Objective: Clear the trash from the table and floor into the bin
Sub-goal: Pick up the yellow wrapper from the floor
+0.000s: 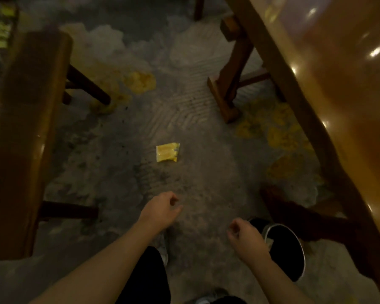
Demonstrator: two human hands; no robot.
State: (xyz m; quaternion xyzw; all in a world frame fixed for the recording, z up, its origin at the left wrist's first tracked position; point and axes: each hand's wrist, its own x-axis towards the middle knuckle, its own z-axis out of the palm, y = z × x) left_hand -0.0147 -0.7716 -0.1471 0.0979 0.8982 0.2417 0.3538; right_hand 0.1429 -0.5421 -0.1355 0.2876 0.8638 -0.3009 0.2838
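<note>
A small yellow wrapper lies flat on the grey patterned floor, midway between the bench and the table. My left hand hovers a short way below it, fingers loosely curled and holding nothing. My right hand is lower and to the right, fingers curled in with nothing visible in them. Just right of that hand stands a round black bin with a shiny rim; a pale scrap shows at its inner left edge.
A long wooden bench runs along the left with dark legs. A glossy wooden table fills the right, its legs and foot reaching onto the floor. My dark trousers and shoes are at the bottom.
</note>
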